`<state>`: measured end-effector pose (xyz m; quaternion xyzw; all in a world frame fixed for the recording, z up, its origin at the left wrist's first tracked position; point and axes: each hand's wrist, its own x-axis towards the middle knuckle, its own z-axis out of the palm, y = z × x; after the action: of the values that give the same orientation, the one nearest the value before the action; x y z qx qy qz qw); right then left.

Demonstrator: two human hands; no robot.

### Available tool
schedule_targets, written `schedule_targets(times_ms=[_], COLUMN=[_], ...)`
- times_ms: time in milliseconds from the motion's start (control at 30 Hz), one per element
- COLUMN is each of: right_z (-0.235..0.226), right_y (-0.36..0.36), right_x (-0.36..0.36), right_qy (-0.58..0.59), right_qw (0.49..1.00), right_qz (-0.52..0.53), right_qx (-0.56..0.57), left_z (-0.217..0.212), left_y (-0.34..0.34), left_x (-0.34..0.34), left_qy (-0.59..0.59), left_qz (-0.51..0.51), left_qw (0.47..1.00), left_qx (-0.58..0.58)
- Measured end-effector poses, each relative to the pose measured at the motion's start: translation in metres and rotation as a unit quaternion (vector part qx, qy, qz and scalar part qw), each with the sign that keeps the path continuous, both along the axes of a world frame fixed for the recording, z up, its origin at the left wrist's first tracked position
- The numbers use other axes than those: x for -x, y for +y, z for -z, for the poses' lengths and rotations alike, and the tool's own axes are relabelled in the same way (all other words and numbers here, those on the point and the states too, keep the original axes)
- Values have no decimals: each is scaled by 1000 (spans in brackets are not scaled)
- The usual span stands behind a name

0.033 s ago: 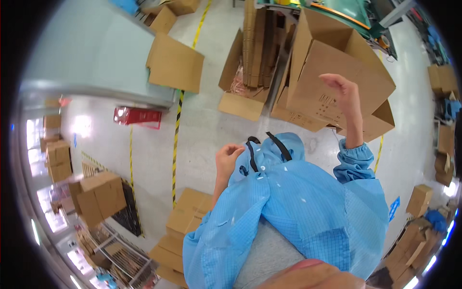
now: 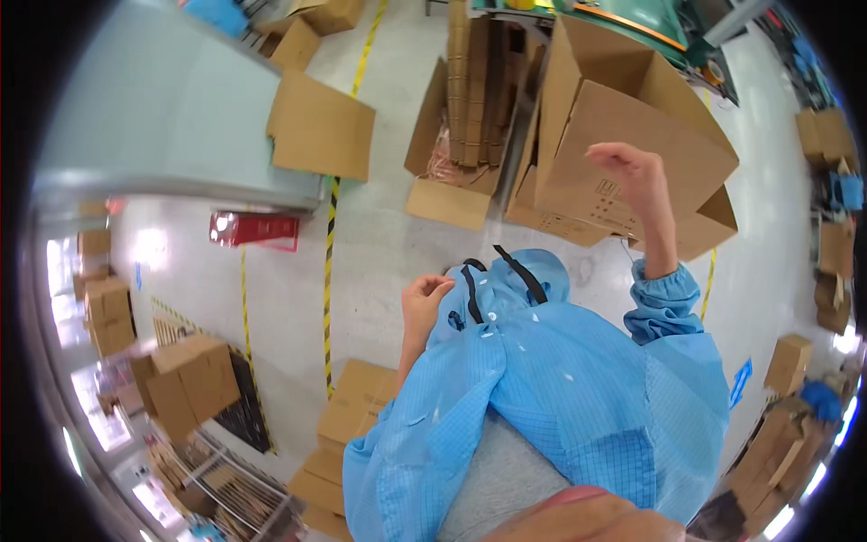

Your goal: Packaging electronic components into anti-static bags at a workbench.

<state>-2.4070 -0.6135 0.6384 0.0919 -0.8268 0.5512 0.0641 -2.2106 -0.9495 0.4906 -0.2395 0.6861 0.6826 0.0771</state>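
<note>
My right hand (image 2: 637,179) is raised in front of a large cardboard carton (image 2: 664,126). Its fingers are stretched out and slightly bent, holding nothing; whether they touch the carton's printed side I cannot tell. My left hand (image 2: 422,307) hangs beside my blue work coat (image 2: 578,379), fingers curled in toward the thumb, with nothing visible in them. Left of the large carton stands a smaller open carton (image 2: 449,200), holding upright cardboard pieces (image 2: 474,90) and pinkish wrapping (image 2: 441,163).
A pale grey cabinet (image 2: 172,108) fills the upper left, with a cardboard sheet (image 2: 323,125) by its edge. Yellow-black tape (image 2: 330,271) runs along the floor. Stacked cartons (image 2: 357,397) stand near my left arm. Behind the large carton is a green workbench (image 2: 623,27).
The view has shifted slightly, so the cartons and cabinet sit a little further left. My right hand has tilted slightly, and my left hand is almost unchanged.
</note>
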Motion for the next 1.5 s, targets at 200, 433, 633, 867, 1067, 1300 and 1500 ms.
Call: schedule_targets(times_ms=[200,433,633,867,1067,1300,1500], right_z=[-22,-14,-2,61,103,117,85], right_y=[-45,43,162,263,272,269,186], right_x=[9,-20,-46,-34,-37,-62,-10], right_qy=[-29,-45,-249,-145,-189,-166,-146], right_qw=[978,954,806,838,813,857,955], right_qz=[-38,268,520,510,546,484,197], right_qx=[-201,-129,-135,-132,-66,55,167], left_z=[-2,-24,-48,-75,-70,-72,-103], left_y=[-34,1,102,232,253,264,261], left_x=[103,245,330,370,376,371,347], left_qy=[-28,52,151,265,294,293,359], left_qz=[128,305,324,305,360,348,264], left_qw=[991,951,934,915,877,881,809], left_qx=[-17,-18,-14,-22,122,132,384])
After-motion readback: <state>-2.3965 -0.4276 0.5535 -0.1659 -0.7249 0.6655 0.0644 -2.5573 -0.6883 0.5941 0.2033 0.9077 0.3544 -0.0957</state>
